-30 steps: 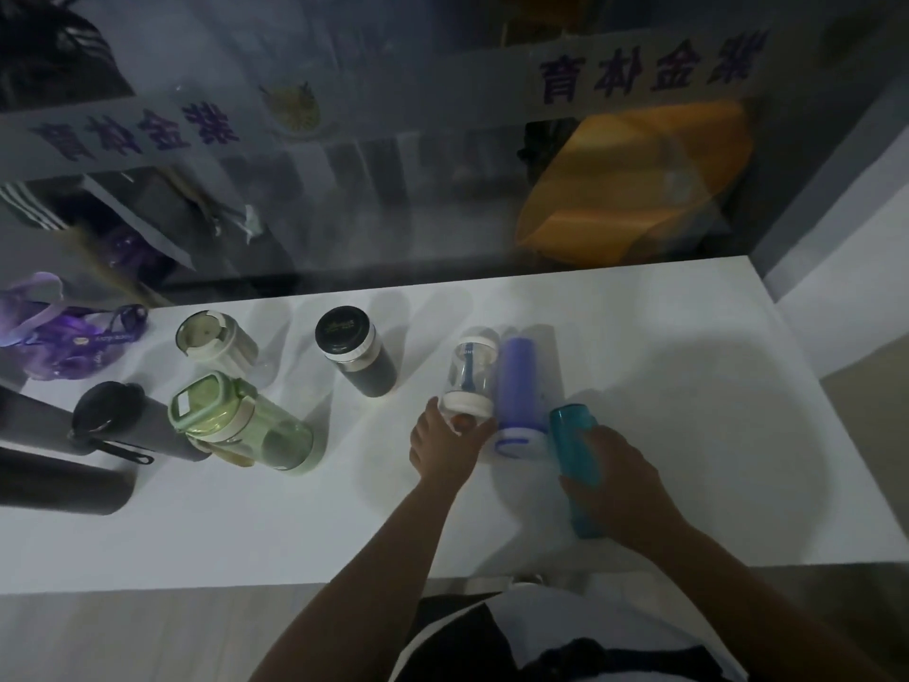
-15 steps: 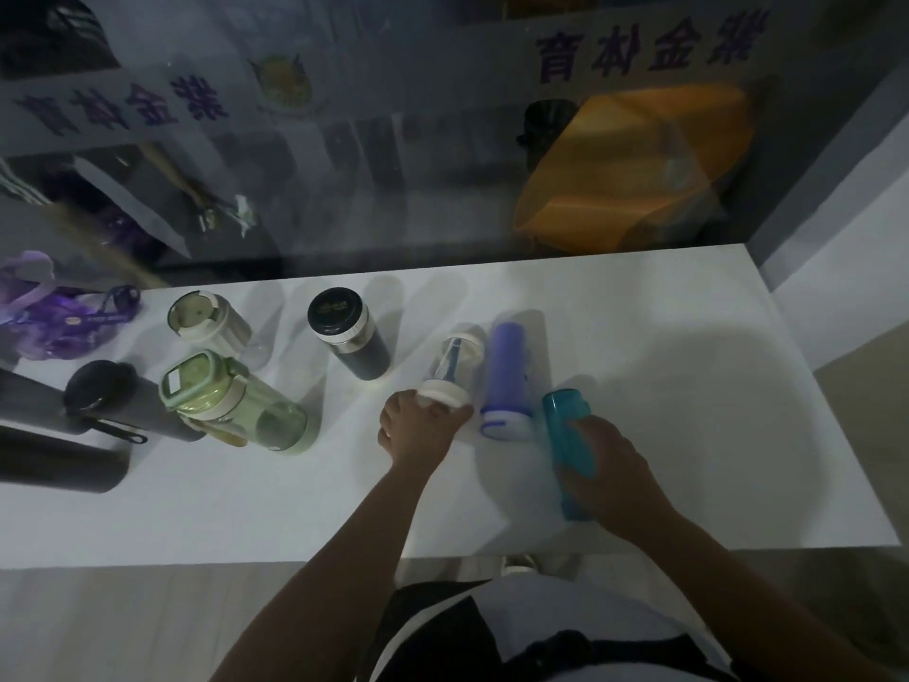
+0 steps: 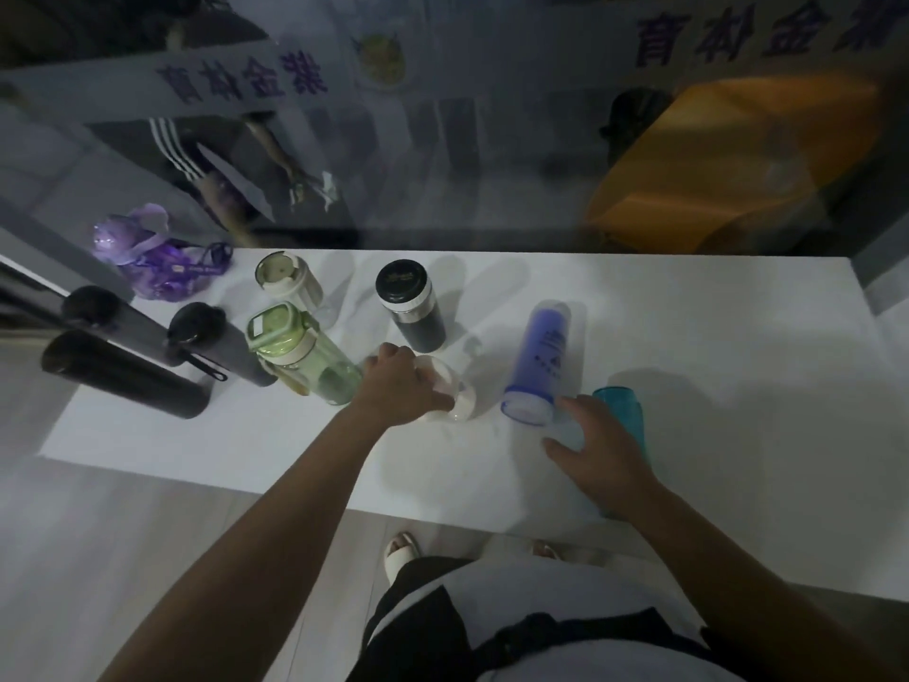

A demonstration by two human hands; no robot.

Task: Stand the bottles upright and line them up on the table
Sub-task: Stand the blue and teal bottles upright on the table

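My left hand [image 3: 398, 386] is shut on a small clear bottle [image 3: 455, 398] with a white cap, which is tilted and blurred just in front of a dark bottle with a black lid [image 3: 410, 307]. A purple bottle [image 3: 543, 356] lies on its side on the white table [image 3: 713, 347], its base towards me. My right hand [image 3: 600, 455] has its fingers spread beside that base and rests over a teal bottle [image 3: 624, 413], which also lies flat. A green bottle [image 3: 305, 356] and a cream bottle [image 3: 287, 283] stand upright at the left.
Three black bottles [image 3: 123, 371] [image 3: 211, 342] [image 3: 98, 312] and a purple translucent jug [image 3: 152, 258] crowd the table's left end. A glass wall with lettering runs along the back edge. My feet show below the near edge.
My left hand has carried the clear bottle left and towards me, away from the purple one. My right hand has loosened from the teal bottle and spread its fingers. The camera has shifted.
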